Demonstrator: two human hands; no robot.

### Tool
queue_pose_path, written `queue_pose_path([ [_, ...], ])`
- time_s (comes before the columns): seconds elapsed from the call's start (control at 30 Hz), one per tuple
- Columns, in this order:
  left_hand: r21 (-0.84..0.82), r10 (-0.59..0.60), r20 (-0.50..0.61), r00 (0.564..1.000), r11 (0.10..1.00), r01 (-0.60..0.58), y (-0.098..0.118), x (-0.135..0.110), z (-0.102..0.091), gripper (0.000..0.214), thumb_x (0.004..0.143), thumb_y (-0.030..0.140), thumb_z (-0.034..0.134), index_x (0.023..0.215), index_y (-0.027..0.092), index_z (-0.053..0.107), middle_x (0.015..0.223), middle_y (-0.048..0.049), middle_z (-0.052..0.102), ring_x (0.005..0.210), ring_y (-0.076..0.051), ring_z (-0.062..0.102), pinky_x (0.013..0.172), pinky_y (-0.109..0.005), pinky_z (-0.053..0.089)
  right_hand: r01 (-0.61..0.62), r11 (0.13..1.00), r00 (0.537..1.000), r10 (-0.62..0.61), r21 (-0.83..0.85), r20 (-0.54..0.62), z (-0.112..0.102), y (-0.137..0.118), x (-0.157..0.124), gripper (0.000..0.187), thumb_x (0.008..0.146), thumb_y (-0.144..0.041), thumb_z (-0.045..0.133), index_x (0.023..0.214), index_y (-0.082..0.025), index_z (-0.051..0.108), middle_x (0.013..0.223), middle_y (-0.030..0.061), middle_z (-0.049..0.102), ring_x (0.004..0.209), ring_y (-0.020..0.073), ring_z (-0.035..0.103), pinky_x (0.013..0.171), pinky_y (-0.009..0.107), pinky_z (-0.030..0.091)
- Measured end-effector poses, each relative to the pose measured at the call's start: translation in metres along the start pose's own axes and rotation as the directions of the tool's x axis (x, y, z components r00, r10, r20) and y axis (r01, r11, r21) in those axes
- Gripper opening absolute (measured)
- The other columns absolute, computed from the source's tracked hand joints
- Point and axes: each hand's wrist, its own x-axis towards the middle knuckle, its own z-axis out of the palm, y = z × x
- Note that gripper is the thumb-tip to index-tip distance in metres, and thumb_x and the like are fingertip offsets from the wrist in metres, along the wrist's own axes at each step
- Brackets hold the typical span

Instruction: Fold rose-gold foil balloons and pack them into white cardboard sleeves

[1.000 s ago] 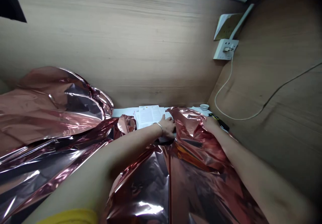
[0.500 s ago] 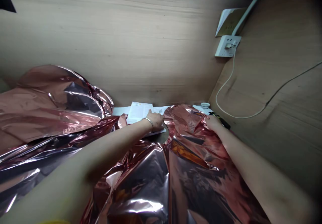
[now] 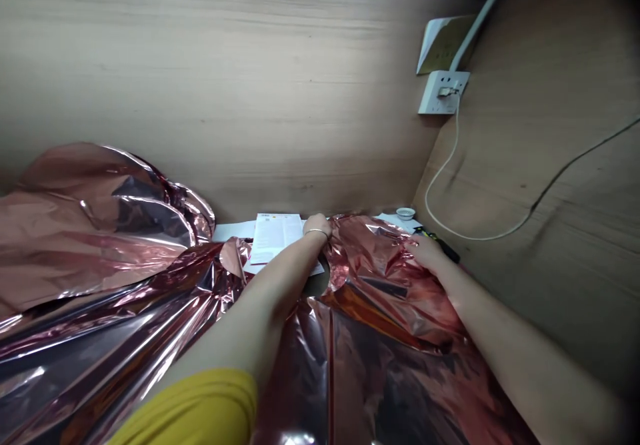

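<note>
My left hand (image 3: 317, 226), with a thin silver bracelet (image 3: 315, 232) on its wrist, sits at the far right edge of a printed white leaflet (image 3: 276, 240), next to the foil. Its fingertips are hidden from this angle. My right hand (image 3: 425, 252) lies on a crumpled sheet of rose-gold metallic foil (image 3: 395, 278), which spreads beneath both arms. Its fingers press into the creases. A second big fold of the same foil (image 3: 95, 198) rises at the left. A yellow sleeve (image 3: 200, 408) shows at the bottom.
Wood-grain panels (image 3: 225, 98) stand behind and to the right. A white wall socket (image 3: 443, 92) feeds a white cable (image 3: 447, 172). A small white dish (image 3: 405, 213) and a black-and-yellow tool (image 3: 436, 244) sit at the far right, beyond the foil.
My left hand has moved farther away along the leaflet, which now lies straighter. More of the yellow sleeve shows. My right hand has stayed nearly still on the foil.
</note>
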Motion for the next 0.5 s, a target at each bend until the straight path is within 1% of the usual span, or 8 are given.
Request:
queue_pose_path([
  [0.03,0.025,-0.012,0.001,1.0,1.0,0.012,0.0,0.0,0.001,0.034,0.091,0.033,0.062,0.12,0.016,0.057,0.12,-0.0101,0.059,0.105,-0.023,0.061,0.086,-0.039,0.053,0.006,1.0,1.0,-0.006,0.006,0.008,-0.001,0.001,0.0,0.025,0.094,-0.037,0.056,0.106,-0.015,0.063,0.104,0.0058,0.064,0.09,0.0177,0.063,0.08,0.037,0.054],
  [0.1,0.06,0.004,-0.005,1.0,0.998,-0.004,0.001,-0.002,0.002,0.033,0.092,0.033,0.061,0.12,0.016,0.058,0.12,-0.0104,0.059,0.104,-0.022,0.061,0.086,-0.039,0.053,0.019,1.0,1.0,-0.019,0.015,0.018,-0.004,0.002,0.0,0.026,0.094,-0.037,0.056,0.106,-0.015,0.063,0.104,0.0059,0.064,0.091,0.0182,0.063,0.081,0.038,0.053],
  [0.3,0.089,0.158,-0.037,0.987,0.984,-0.155,0.006,-0.012,-0.001,0.034,0.093,0.033,0.059,0.121,0.016,0.057,0.122,-0.01,0.058,0.105,-0.023,0.06,0.088,-0.043,0.053,0.039,0.999,0.999,-0.04,0.03,0.015,-0.006,0.0,-0.003,0.025,0.094,-0.037,0.057,0.104,-0.015,0.064,0.103,0.0057,0.065,0.091,0.0181,0.063,0.082,0.038,0.053],
  [0.4,0.037,0.191,-0.065,0.98,0.981,-0.189,0.007,-0.013,-0.006,0.034,0.093,0.033,0.059,0.121,0.015,0.056,0.122,-0.0101,0.058,0.105,-0.023,0.06,0.088,-0.044,0.052,0.036,0.998,0.999,-0.036,0.047,0.005,-0.004,0.001,-0.002,0.024,0.094,-0.037,0.057,0.104,-0.015,0.064,0.104,0.0058,0.065,0.091,0.0177,0.063,0.081,0.037,0.053],
  [0.5,-0.084,0.182,-0.091,0.979,0.978,-0.189,0.011,-0.007,-0.014,0.033,0.093,0.033,0.059,0.121,0.017,0.057,0.122,-0.0096,0.058,0.106,-0.023,0.06,0.089,-0.043,0.052,0.032,0.996,0.999,-0.031,0.082,-0.007,-0.001,0.005,0.001,0.025,0.094,-0.036,0.057,0.105,-0.015,0.063,0.103,0.0055,0.065,0.089,0.0177,0.063,0.079,0.037,0.054],
])
